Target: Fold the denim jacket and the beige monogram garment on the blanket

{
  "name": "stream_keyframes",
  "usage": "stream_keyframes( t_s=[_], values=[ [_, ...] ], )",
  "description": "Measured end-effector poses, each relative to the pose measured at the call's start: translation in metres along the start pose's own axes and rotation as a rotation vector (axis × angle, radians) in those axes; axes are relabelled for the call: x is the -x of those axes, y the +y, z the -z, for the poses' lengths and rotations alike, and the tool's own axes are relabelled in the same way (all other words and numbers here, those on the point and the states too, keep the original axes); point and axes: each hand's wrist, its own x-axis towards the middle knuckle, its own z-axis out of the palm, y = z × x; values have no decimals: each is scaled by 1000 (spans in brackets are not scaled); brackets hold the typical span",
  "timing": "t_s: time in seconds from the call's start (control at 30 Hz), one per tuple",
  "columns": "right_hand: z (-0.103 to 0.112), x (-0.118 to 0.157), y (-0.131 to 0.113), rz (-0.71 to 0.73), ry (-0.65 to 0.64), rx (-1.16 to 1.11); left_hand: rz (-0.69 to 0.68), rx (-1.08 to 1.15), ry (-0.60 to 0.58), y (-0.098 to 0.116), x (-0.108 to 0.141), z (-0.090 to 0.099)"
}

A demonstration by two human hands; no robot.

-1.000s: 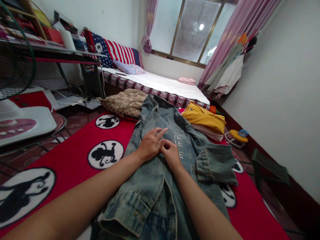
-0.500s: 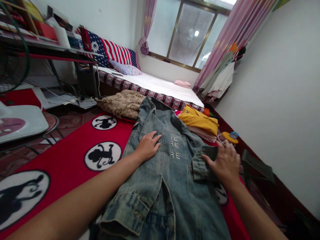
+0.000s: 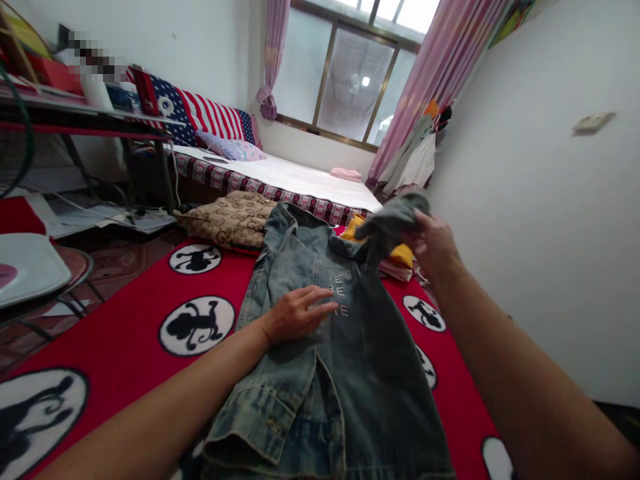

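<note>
A faded blue denim jacket lies spread on a red blanket with monkey prints, its collar toward the bed. White letters show on its chest. One sleeve is folded in over the left side of the front. My left hand rests on the jacket's middle near the letters, fingers stretched out. Raised at the right, my right hand grips the other sleeve near its cuff and holds it up off the blanket. The raised sleeve is slightly blurred.
A brown patterned cushion or folded cloth lies beyond the collar at left. Folded yellow clothing sits partly behind the raised sleeve. Farther back stands a bed under the window. At left are a desk and a white chair.
My right hand has lifted the right sleeve up and away from the jacket's side. My left hand has shifted slightly on the jacket front. The view has turned a little right.
</note>
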Motion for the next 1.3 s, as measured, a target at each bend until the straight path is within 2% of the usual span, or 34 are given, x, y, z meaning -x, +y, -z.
stream_keyframes(
  t_s=[0.07, 0.13, 0.2, 0.23, 0.43, 0.53, 0.67, 0.83, 0.97, 1.03, 1.1, 1.17, 1.23, 1.3],
  values=[
    [-34, 16, -31, 94, -358, -225, 19, -17, 18, 0, 3, 5],
    [-52, 44, -48, 186, -625, -292, 69, -43, 31, -1, 5, 8],
    [-50, 75, -47, 226, -811, -228, 140, -78, 43, -4, 5, 7],
    [-41, 89, -40, 224, -859, -146, 181, -100, 45, -5, 5, 7],
    [50, 157, 28, 141, -792, 652, 523, -237, -27, -17, 4, -5],
    [89, 188, 39, 25, -857, 931, 641, -277, -77, -21, 4, -9],
    [116, 215, 38, -155, -858, 1056, 752, -304, -110, -23, 5, -11],
    [123, 222, 49, -200, -840, 874, 817, -324, -92, -23, 6, -4],
    [127, 224, 58, -158, -813, 786, 828, -348, -176, -27, 13, 9],
    [129, 227, 59, -30, -721, 794, 882, -420, -223, -31, 18, 19],
    [128, 234, 56, 183, -579, 777, 975, -496, -266, -35, 22, 30],
    [121, 244, 49, 387, -492, 706, 1074, -520, -316, -39, 23, 38],
    [105, 256, 39, 505, -535, 606, 1153, -502, -362, -43, 20, 44],
    [83, 270, 29, 554, -656, 518, 1208, -472, -434, -45, 15, 48]
  ],
)
